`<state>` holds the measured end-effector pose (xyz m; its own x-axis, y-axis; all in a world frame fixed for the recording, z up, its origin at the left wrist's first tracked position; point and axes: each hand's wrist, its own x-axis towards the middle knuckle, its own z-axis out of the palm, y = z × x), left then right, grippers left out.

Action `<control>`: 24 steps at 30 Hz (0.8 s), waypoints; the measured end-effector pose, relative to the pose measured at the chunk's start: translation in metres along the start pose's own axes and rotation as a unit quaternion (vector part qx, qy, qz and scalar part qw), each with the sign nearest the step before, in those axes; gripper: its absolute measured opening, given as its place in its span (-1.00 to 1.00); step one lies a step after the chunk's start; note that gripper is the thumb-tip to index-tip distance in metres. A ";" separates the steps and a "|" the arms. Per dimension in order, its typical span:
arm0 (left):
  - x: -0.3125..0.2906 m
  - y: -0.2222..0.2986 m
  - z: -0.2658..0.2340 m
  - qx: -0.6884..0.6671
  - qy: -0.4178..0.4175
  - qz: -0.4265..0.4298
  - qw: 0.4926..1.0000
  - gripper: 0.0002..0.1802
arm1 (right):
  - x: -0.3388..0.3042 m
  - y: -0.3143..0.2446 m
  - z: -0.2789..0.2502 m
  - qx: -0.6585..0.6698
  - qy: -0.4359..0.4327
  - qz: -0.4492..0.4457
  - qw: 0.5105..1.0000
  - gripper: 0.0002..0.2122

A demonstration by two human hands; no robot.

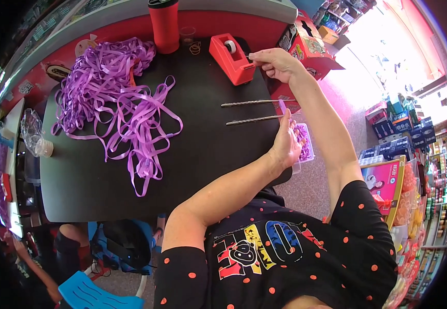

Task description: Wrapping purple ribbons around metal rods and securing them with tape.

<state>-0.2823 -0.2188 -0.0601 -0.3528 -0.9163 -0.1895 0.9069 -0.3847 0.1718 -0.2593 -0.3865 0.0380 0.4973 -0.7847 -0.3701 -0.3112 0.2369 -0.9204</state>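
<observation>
My left hand (287,144) is closed by the right edge of the black table, its fingertips on a short loop of purple ribbon (282,107). That loop sits at the right ends of two thin metal rods, an upper rod (249,103) and a lower rod (252,121), which point left over the table. Farther off, my right hand (277,64) is pinched right beside a red tape dispenser (241,72) with a pale roll in it. Something small and thin shows at its fingertips, too small to make out. A clear box of purple pieces (306,142) is partly hidden behind my left hand.
A large tangled heap of purple ribbon (100,77) covers the left of the black table (198,154). Behind stand a red tumbler (165,28), a small clear cup (187,35) and a red carton (311,46). A blue chair (97,291) and another person's arm (38,270) are lower left.
</observation>
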 end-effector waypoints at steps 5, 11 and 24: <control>0.001 -0.001 0.000 0.011 0.002 -0.001 1.000 0.15 | -0.017 0.022 -0.001 0.033 0.018 -0.013 0.999 -0.82; -0.001 0.001 0.002 0.032 -0.060 0.001 0.998 -0.02 | -0.010 0.044 -0.003 0.062 0.032 0.005 0.998 -0.82; -0.015 0.009 0.016 0.023 -0.022 -0.003 0.999 -0.10 | 0.001 0.054 0.008 -0.171 0.145 -0.118 0.967 -0.82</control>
<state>-0.2722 -0.2105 -0.0402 -0.3687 -0.9178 -0.1472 0.8940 -0.3935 0.2145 -0.2692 -0.3704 -0.0132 0.3547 -0.9331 -0.0590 -0.4921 -0.1326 -0.8604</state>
